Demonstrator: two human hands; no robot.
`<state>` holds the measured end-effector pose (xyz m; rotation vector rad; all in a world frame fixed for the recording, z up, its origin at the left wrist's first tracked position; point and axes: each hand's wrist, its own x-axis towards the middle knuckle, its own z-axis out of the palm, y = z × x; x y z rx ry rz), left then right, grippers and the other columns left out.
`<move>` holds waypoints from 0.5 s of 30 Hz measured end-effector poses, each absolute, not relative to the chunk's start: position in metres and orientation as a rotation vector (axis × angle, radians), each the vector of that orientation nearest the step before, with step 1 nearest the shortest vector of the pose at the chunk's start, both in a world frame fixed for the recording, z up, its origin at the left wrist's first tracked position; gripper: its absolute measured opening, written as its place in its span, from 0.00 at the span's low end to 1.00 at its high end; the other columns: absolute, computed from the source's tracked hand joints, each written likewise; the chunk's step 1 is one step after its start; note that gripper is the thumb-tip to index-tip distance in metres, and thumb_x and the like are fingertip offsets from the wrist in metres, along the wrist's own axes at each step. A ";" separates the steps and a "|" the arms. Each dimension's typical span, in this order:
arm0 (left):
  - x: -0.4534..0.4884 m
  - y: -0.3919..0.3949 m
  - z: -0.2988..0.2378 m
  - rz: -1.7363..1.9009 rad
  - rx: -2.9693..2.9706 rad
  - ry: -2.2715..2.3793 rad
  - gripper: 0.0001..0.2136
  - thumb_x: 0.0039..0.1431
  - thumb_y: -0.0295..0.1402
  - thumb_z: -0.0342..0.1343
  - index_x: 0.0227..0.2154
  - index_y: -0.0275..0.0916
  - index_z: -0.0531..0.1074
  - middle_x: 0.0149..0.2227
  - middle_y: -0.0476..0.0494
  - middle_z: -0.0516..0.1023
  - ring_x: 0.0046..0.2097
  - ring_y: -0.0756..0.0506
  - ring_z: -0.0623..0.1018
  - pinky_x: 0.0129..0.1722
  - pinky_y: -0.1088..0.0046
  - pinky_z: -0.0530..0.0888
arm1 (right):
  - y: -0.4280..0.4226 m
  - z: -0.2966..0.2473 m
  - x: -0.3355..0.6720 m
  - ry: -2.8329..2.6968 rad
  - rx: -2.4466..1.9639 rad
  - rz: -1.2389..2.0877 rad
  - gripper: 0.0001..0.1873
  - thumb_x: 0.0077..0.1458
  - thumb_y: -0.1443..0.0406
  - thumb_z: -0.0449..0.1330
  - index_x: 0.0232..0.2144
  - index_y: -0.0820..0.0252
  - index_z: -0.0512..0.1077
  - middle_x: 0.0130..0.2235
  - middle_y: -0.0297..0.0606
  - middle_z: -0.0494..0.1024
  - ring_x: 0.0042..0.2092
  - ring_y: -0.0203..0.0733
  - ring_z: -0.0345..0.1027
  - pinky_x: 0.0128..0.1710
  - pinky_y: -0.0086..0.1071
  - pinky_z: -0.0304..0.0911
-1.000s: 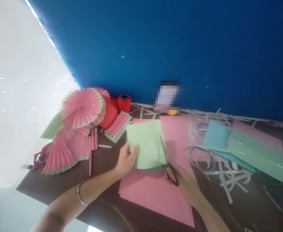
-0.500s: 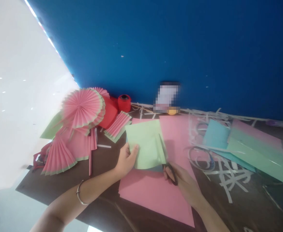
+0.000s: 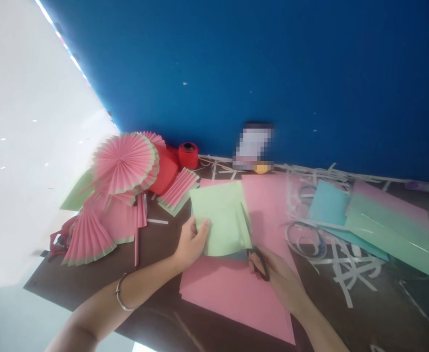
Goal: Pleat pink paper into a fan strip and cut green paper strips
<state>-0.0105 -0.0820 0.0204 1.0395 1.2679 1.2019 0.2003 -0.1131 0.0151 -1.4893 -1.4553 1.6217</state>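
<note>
My left hand [image 3: 194,243] grips the left edge of a light green paper sheet [image 3: 219,217], thumb on top. In my right hand [image 3: 273,271] is a pair of scissors [image 3: 260,264] with dark handles; its blades are hidden behind the paper's lower right edge. A narrow flap along the green sheet's right side stands partly raised. Beneath the sheet lie large pink sheets [image 3: 236,298], and a bit of blue paper shows under its lower edge.
Pleated pink paper fans [image 3: 121,161] with green rims pile up at the left, by a red tape roll [image 3: 188,156]. White paper strips [image 3: 357,269], teal paper [image 3: 327,203] and plastic-wrapped green sheets [image 3: 394,222] lie right. A blue wall [image 3: 254,63] rises behind the table.
Almost nothing differs. Both hands, the green sheet and the scissors keep practically the same place.
</note>
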 end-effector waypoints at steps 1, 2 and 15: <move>-0.010 -0.082 0.021 1.201 1.039 1.265 0.17 0.57 0.44 0.50 0.40 0.36 0.70 0.39 0.41 0.77 0.39 0.46 0.76 0.39 0.71 0.72 | -0.113 0.016 0.200 -1.456 -1.489 1.624 0.14 0.57 0.58 0.47 0.22 0.56 0.55 0.23 0.30 0.61 0.26 0.34 0.52 0.28 0.31 0.49; -0.010 -0.082 0.021 1.200 1.039 1.262 0.17 0.57 0.44 0.50 0.40 0.36 0.70 0.39 0.41 0.77 0.39 0.46 0.76 0.40 0.70 0.72 | -0.112 0.017 0.199 -1.453 -1.487 1.627 0.14 0.57 0.58 0.47 0.21 0.56 0.55 0.23 0.29 0.61 0.26 0.34 0.52 0.28 0.30 0.49; -0.011 -0.081 0.019 1.202 1.030 1.282 0.17 0.55 0.46 0.51 0.34 0.36 0.70 0.35 0.42 0.76 0.36 0.46 0.75 0.36 0.72 0.72 | -0.113 0.016 0.200 -1.472 -1.539 1.580 0.15 0.55 0.56 0.47 0.22 0.56 0.56 0.22 0.30 0.61 0.26 0.35 0.53 0.27 0.30 0.51</move>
